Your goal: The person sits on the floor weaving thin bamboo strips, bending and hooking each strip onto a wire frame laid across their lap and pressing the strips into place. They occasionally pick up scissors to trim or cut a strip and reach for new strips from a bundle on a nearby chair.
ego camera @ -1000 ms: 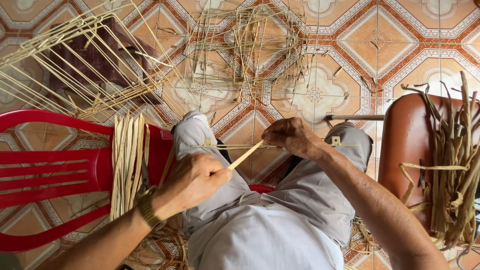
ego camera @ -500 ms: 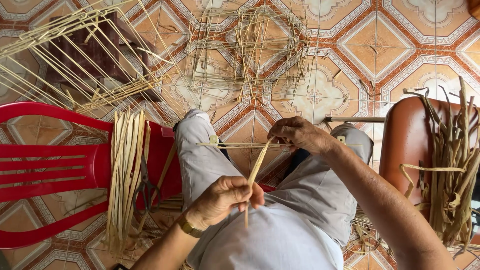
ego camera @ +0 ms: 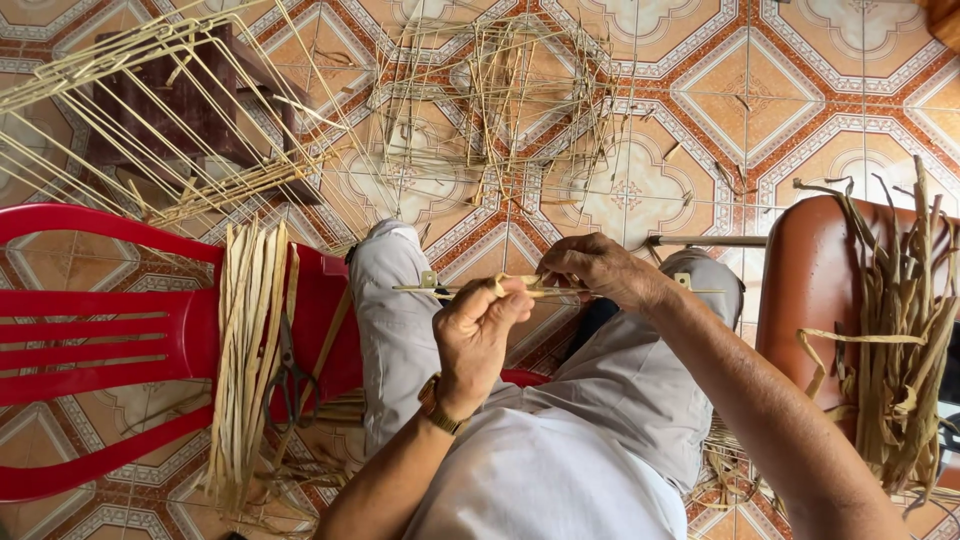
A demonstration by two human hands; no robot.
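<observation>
Between left hand (ego camera: pixel 478 335) and right hand (ego camera: pixel 598 270), both pinched shut on it, thin stick (ego camera: pixel 470 290).

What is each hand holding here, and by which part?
Both hands pinch a thin horizontal stick over the knees: left hand near its middle, right hand just beside it.

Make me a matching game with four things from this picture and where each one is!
Things:
1. scissors
2. watch
3. thin stick
4. brown strips

Places:
A. on the left wrist
B. on the red chair, beside the pale strips
C. piled on the brown seat
D. held level between both hands, above the knees

Pairs: 1-B, 2-A, 3-D, 4-C
</observation>
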